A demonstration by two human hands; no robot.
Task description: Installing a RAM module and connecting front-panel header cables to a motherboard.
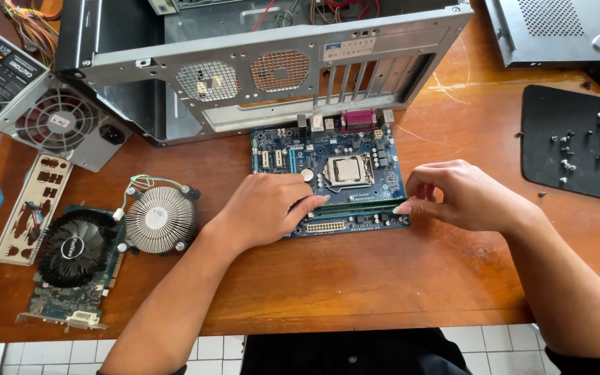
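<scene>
A blue motherboard (335,149) lies flat on the wooden table, its processor (347,169) showing in the socket. A long green memory stick (359,207) sits along the slots near the board's front edge. My left hand (265,208) rests on the board's left part, fingertips touching the stick's left end. My right hand (456,194) pinches the stick's right end with thumb and fingers.
An open grey computer case (258,69) lies behind the board. At the left are a power supply (36,97), a metal port plate (32,208), a round cooler (157,219) and a graphics card (71,267). A black mat (557,132) with several screws sits at the right.
</scene>
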